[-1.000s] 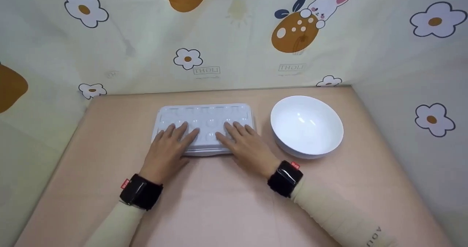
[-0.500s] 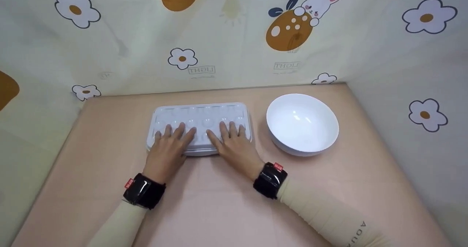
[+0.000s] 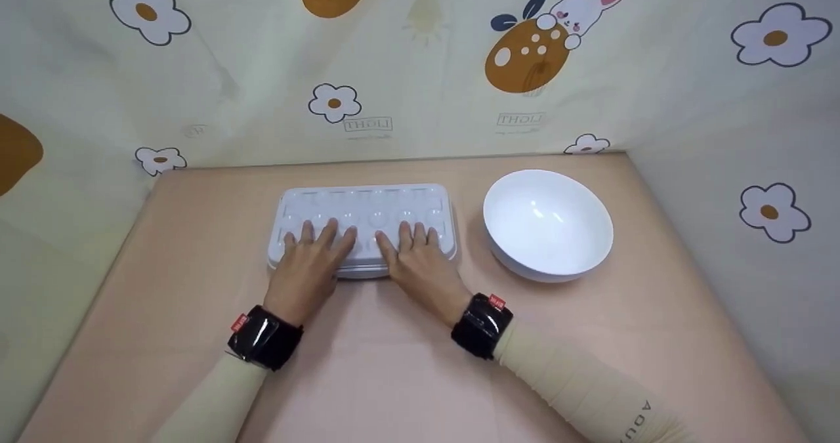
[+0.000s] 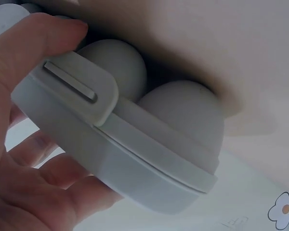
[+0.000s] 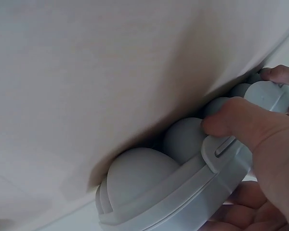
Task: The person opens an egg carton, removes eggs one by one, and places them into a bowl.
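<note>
A white ice ball tray [image 3: 364, 197], its lid dotted with round bumps, lies flat on the table. My left hand [image 3: 300, 275] holds its front left part, with spread fingers on the lid. On the front right, my right hand [image 3: 426, 275] does likewise. In the left wrist view the left thumb [image 4: 48, 36] presses at a side latch [image 4: 72, 86], above large round domes [image 4: 183, 115] on the underside. The right thumb [image 5: 226, 118] lies by another latch [image 5: 221, 149] in the right wrist view. The tray's inside is hidden under the lid.
A large white bowl [image 3: 548, 226] stands just right of the tray. The pink table [image 3: 407, 377] meets a patterned cloth [image 3: 420, 62] at the back, and cloth also hangs along the left and right sides.
My right hand and wrist have shifted a little left along the tray's front edge. The left wrist has moved slightly right. Tray and bowl stay in place relative to the table.
</note>
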`<action>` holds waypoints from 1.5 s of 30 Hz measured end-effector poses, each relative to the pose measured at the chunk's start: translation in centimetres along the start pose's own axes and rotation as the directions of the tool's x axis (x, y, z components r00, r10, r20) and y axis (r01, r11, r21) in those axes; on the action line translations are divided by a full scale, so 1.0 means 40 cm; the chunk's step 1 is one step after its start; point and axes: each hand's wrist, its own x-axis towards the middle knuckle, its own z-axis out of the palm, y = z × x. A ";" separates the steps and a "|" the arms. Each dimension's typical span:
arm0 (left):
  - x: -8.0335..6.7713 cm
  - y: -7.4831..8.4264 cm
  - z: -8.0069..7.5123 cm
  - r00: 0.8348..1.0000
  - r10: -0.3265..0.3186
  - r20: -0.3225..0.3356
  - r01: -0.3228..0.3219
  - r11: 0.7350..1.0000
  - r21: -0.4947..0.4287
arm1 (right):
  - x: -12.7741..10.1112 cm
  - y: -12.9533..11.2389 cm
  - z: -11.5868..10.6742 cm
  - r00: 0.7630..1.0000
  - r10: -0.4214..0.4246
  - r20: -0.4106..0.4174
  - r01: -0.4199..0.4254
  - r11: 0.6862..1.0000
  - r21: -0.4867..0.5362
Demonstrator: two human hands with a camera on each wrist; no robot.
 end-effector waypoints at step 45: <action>0.006 0.013 -0.013 0.995 0.029 0.097 -0.030 0.999 0.009 | 0.001 -0.005 0.000 1.000 0.023 -0.020 -0.022 0.998 0.060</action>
